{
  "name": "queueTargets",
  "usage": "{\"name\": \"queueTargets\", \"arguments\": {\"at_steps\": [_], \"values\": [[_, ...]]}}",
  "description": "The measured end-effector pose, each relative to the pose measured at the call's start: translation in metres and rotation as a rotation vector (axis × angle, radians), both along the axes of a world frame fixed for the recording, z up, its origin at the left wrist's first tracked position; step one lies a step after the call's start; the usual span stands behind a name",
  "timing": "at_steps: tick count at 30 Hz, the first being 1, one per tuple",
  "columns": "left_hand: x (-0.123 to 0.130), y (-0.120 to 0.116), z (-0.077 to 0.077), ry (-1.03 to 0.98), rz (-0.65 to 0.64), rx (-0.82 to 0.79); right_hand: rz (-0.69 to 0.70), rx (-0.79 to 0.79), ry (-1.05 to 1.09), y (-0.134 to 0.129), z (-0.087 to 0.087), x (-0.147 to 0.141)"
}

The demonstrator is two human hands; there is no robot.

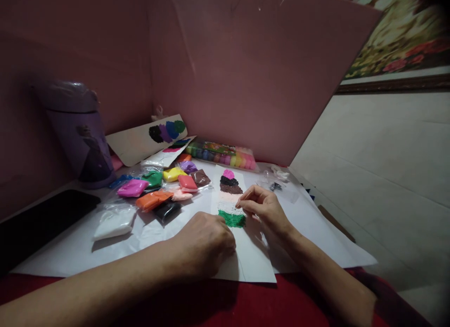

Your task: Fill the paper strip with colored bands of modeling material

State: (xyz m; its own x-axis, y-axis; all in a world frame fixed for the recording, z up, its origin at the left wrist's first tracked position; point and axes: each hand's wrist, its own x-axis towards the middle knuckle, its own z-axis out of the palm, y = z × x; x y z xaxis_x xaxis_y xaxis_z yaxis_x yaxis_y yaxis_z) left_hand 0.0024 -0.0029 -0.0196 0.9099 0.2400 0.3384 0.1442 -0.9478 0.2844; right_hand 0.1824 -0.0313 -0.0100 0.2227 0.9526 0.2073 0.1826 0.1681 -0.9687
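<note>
A white card strip (258, 266) lies in front of me, with bands of coloured clay pressed on it. From the far end these are a pink patch (228, 174), black, brown (229, 189), pale pink, white and a rough green band (232, 219). My left hand (207, 240) is closed, knuckles up, over the left side of the strip just nearer than the green band; its fingertips are hidden. Thumb and forefinger of my right hand (265, 207) are pinched together at the right edge of the white and pale pink bands. Whatever they hold is too small to make out.
Bagged clay in several colours, including an orange packet (153, 200) and a white packet (115, 219), lies left. Behind are painted cards (135, 139) and a clay set (221, 153). A purple tumbler (75, 130) and black phone-like slab (49, 224) stand and lie far left.
</note>
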Motion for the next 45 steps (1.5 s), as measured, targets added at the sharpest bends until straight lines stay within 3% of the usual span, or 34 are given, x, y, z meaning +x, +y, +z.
{"name": "queueTargets", "arguments": {"at_steps": [2,7,9,13,21,28,39,45], "values": [[0.001,0.000,0.001,-0.013,0.058,-0.054,-0.002,0.004,0.012,0.000,-0.002,0.001],[0.002,0.001,0.007,-0.155,0.417,-0.230,0.033,-0.019,0.011,-0.001,-0.002,0.003],[0.003,0.001,0.008,-0.147,0.463,-0.237,0.078,-0.035,0.015,-0.002,-0.001,0.003],[0.005,0.003,0.006,-0.094,0.433,-0.190,0.179,-0.053,0.038,-0.004,0.001,0.000],[0.006,0.002,0.005,-0.115,0.426,-0.226,0.270,-0.052,0.065,-0.006,-0.001,-0.002],[0.004,0.002,0.007,-0.062,0.434,-0.132,0.324,-0.028,0.102,-0.007,-0.001,-0.002],[0.002,0.004,0.007,-0.177,0.369,-0.227,0.300,-0.037,0.225,-0.006,0.000,-0.003],[0.002,0.004,0.009,-0.153,0.395,-0.234,0.084,0.048,0.336,0.000,0.001,0.011]]}}
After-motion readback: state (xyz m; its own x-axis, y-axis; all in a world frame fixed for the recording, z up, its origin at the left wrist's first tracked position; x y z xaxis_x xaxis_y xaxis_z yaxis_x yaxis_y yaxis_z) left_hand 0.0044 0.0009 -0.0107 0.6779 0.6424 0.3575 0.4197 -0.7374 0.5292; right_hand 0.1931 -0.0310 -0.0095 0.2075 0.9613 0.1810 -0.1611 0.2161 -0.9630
